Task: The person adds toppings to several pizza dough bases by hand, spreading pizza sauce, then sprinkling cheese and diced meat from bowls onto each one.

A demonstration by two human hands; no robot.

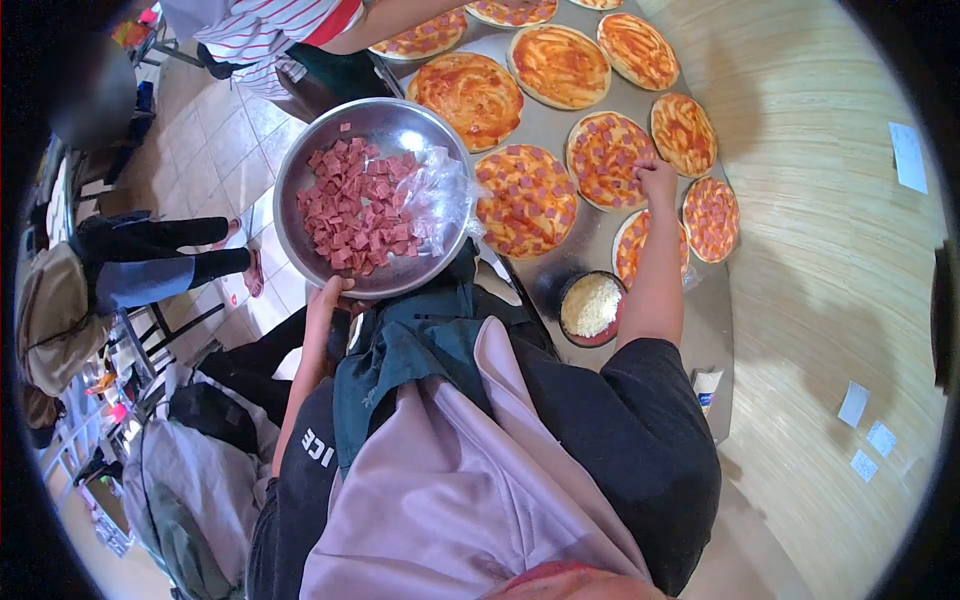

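Note:
My left hand [328, 298] grips the lower rim of a metal bowl [290, 215]. Inside the bowl lie many pink meat pieces [350, 200] and a crumpled clear plastic bag [437, 200]. Over the right edge of a sauced pizza [603, 150] scattered with meat pieces is my right hand [655, 178], its fingers pinched together; what they hold, if anything, is too small to tell. Left of it lies another pizza with meat pieces [525, 205]. Two more topped pizzas, one [711, 220] to the right and one [640, 250] partly behind my forearm, lie nearer.
Several pizzas with only sauce [558, 67] fill the table's far part. A bowl of grated white cheese [591, 305] stands near the table edge. Beyond the metal bowl a person in a striped top [275, 25] reaches over the table. Another person's legs [165, 260] show at left.

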